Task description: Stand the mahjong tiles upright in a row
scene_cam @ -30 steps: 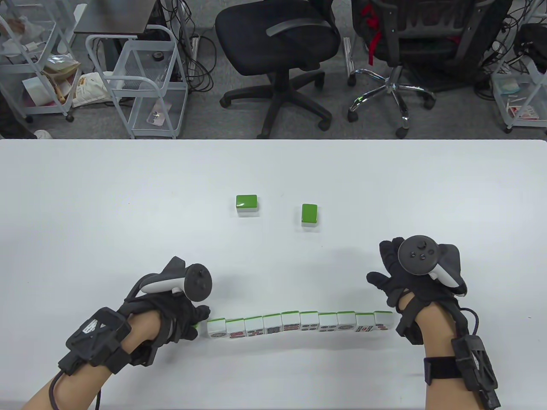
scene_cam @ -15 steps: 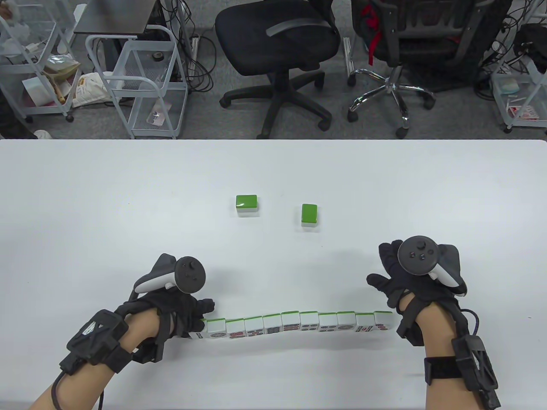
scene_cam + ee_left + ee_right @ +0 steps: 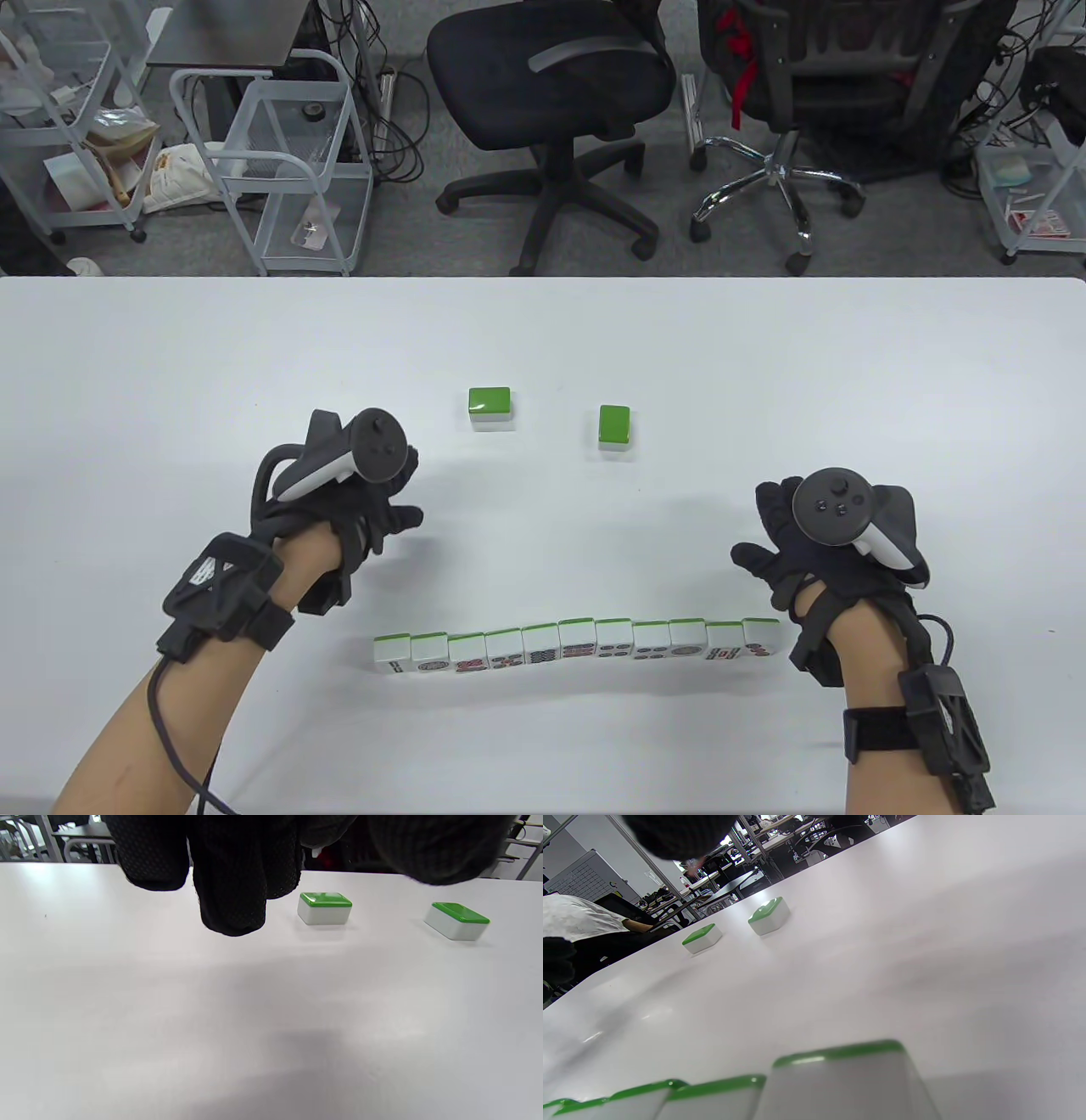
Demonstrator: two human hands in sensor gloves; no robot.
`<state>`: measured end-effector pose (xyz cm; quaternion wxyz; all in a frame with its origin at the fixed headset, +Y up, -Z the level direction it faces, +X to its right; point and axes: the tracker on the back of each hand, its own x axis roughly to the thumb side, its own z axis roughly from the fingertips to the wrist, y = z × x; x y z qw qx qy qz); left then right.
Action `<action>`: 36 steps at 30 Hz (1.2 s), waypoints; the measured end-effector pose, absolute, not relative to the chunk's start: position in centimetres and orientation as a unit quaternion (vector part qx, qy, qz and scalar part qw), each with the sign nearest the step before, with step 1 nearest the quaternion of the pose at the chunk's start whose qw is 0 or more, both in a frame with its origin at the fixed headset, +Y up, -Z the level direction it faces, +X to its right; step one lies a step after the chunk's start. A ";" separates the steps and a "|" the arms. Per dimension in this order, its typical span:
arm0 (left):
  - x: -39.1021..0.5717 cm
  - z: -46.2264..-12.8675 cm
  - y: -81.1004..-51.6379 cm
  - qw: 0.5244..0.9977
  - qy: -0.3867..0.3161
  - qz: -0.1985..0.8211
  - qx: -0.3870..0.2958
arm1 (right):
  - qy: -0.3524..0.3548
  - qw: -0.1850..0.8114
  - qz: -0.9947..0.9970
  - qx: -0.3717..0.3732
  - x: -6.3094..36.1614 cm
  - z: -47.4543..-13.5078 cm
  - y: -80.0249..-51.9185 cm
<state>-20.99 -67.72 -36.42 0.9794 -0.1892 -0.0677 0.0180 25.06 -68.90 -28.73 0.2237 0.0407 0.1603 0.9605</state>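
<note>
A row of several upright mahjong tiles (image 3: 577, 645) with green backs stands near the table's front edge; their tops show in the right wrist view (image 3: 840, 1077). Two tiles lie flat, green side up, in the middle: one (image 3: 489, 407) (image 3: 324, 908) on the left, one (image 3: 614, 427) (image 3: 457, 921) on the right. They also show in the right wrist view, the left one (image 3: 702, 938) and the right one (image 3: 769, 916). My left hand (image 3: 386, 509) is empty, fingers loosely spread, in front and to the left of the left flat tile. My right hand (image 3: 776, 535) is open and empty, behind the row's right end.
The white table (image 3: 170, 382) ends at its far edge; beyond it stand two office chairs (image 3: 560, 85) and wire carts (image 3: 288, 161).
My left hand let go of the tile it stood at the row's left end and moved away from the row toward the left flat tile. My right hand stayed in place.
</note>
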 end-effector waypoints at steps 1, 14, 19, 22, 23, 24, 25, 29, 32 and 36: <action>-20.3 -37.3 -67.7 0.982 -0.064 0.011 -0.177 | 0.161 0.223 0.961 0.040 25.1 -28.7 -68.9; -12.9 -45.2 -71.7 0.990 0.036 -0.066 -0.122 | 0.165 0.225 0.960 0.036 25.1 -28.7 -69.0; -10.5 -47.2 -73.4 0.988 0.064 -0.096 -0.103 | 0.163 0.220 0.961 0.038 25.1 -28.7 -68.7; -9.6 -48.3 -74.4 0.982 0.068 -0.141 -0.102 | 0.167 0.216 0.961 0.040 24.8 -28.6 -68.5; -9.5 -48.5 -74.6 0.981 0.070 -0.149 -0.105 | 0.169 0.216 0.961 0.041 24.7 -28.6 -68.5; -9.6 -48.9 -74.8 0.979 0.073 -0.150 -0.113 | 0.167 0.215 0.961 0.044 24.6 -28.5 -68.4; -9.6 -49.2 -74.9 0.981 0.081 -0.136 -0.111 | 0.165 0.214 0.962 0.046 24.6 -28.5 -68.2; -9.7 -49.6 -75.2 0.982 0.084 -0.121 -0.117 | 0.163 0.214 0.962 0.049 24.4 -28.3 -68.0; -9.4 -49.6 -75.4 0.984 0.080 -0.126 -0.095 | 0.161 0.214 0.962 0.050 24.5 -28.2 -67.8; -9.1 -49.1 -75.2 0.984 0.036 -0.121 -0.127 | 0.162 0.216 0.962 0.050 24.7 -28.1 -67.7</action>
